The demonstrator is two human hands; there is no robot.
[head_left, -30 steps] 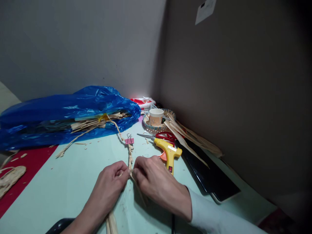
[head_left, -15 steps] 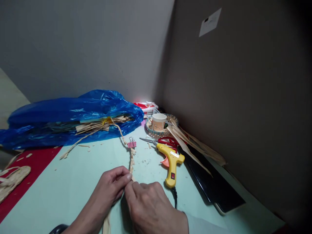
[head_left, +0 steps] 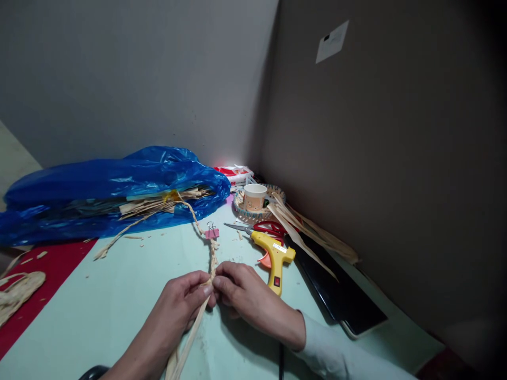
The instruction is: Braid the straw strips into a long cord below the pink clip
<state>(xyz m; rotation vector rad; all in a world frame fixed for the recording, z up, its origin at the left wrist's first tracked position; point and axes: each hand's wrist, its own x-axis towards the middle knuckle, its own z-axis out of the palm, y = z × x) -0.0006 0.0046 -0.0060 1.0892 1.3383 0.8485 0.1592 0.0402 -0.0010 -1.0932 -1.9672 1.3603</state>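
Both hands meet at the near end of a plaited straw cord (head_left: 213, 256) that runs away from me across the pale green table (head_left: 119, 295). My left hand (head_left: 180, 309) pinches the cord's loose strands between thumb and fingers. My right hand (head_left: 245, 301) is closed on the same strands just to the right, fingertips touching the left hand's. Loose straw ends (head_left: 186, 343) trail back under my left wrist. A pink binder clip (head_left: 212, 232) grips the cord's far end.
A yellow glue gun (head_left: 275, 258) and red-handled scissors (head_left: 263, 228) lie right of the cord. Behind them stand a paper cup (head_left: 254, 196) in a woven basket (head_left: 240, 207), straw strips (head_left: 309, 232) and a black tablet (head_left: 336, 290). A blue plastic bag (head_left: 106, 192) of straw lies at the back left.
My right hand has shifted right and up, away from me, after dipping toward the lower edge, and its sleeve shows again. The loose strands now slant down-left under my left hand.
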